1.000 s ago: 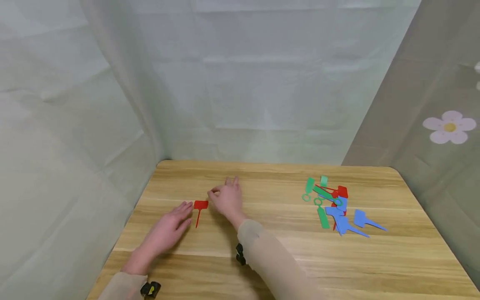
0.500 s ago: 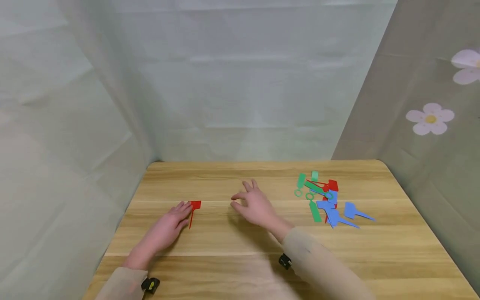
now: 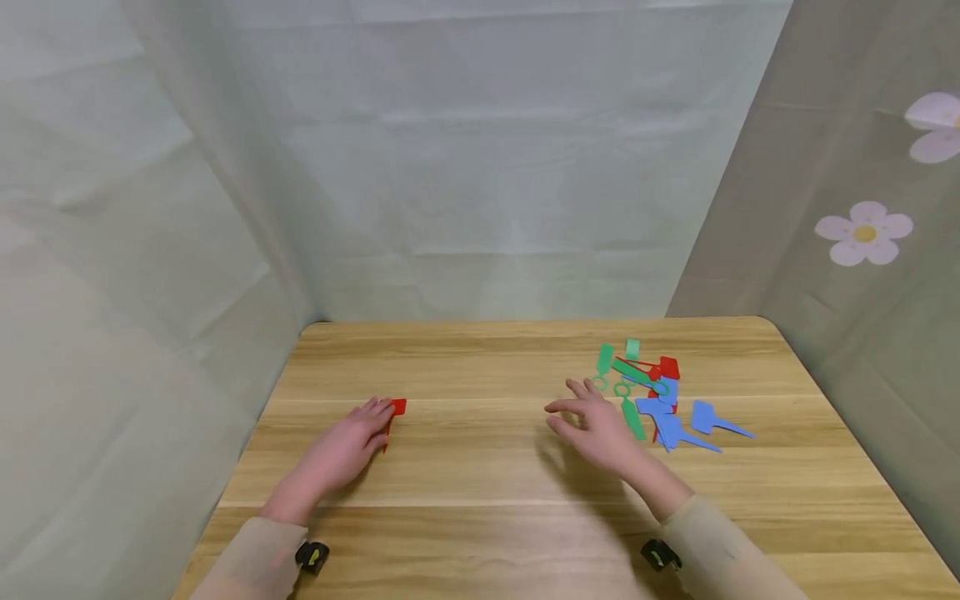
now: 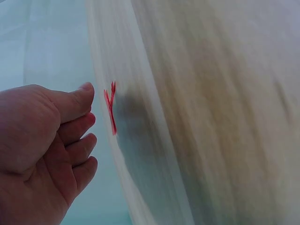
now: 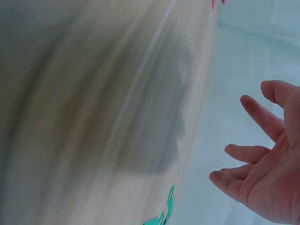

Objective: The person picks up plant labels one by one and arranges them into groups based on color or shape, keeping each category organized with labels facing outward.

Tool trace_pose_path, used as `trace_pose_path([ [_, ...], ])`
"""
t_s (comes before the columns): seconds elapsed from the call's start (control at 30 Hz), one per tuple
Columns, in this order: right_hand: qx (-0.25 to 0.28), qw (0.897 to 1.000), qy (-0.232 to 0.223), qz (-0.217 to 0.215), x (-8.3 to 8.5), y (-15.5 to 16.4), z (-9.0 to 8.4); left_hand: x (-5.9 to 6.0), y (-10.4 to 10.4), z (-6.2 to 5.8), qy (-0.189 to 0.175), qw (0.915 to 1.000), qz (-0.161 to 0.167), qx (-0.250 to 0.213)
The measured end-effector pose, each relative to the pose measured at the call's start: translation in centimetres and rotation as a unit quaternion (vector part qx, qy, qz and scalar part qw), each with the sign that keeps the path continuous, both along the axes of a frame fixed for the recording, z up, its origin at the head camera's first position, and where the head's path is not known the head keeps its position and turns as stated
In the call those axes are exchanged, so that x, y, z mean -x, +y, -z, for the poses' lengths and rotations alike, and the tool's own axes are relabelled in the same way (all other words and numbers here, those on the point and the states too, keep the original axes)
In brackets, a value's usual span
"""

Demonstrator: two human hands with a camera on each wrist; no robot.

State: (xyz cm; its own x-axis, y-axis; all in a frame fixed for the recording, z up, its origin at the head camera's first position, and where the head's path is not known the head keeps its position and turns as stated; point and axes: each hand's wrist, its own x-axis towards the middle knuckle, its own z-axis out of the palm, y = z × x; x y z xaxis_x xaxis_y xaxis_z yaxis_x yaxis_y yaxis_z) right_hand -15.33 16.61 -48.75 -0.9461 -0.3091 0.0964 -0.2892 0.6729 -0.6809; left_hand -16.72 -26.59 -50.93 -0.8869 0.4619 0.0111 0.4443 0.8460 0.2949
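Note:
A red T-shaped plant label lies on the left side of the table. My left hand is over it, hiding part of its head and stem; contact is unclear. In the left wrist view this hand has loosely bent fingers beside the red label, with nothing between them. My right hand hovers with spread fingers just left of a mixed pile of labels. The right wrist view shows that hand holding nothing. Nearest it is a green label with a ring.
The pile on the right has several blue labels, red labels and green ringed labels, some overlapping. One blue label lies apart at its right. A pale curtain hangs behind the wooden table.
My right hand has moved right, from beside the single red label to the edge of the pile. My left hand has shifted slightly right, over the red label.

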Motion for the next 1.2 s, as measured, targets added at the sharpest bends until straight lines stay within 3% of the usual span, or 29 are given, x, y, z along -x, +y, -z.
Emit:
trace_pose_path([
  [0.37, 0.007, 1.0, -0.007, 0.01, -2.3, 2.6, 0.0, 0.6, 0.6, -0.1, -0.02, 0.9997, -0.009, 0.007],
  [0.77, 0.013, 1.0, -0.007, 0.012, -2.5, 3.1, -0.3, 0.7, 1.0, -0.1, -0.038, 0.9988, -0.012, 0.029],
  [1.2, 0.022, 1.0, -0.006, 0.005, -3.5, 4.2, -0.1, 0.8, 1.5, -0.2, -0.078, 0.9968, -0.016, 0.004],
])
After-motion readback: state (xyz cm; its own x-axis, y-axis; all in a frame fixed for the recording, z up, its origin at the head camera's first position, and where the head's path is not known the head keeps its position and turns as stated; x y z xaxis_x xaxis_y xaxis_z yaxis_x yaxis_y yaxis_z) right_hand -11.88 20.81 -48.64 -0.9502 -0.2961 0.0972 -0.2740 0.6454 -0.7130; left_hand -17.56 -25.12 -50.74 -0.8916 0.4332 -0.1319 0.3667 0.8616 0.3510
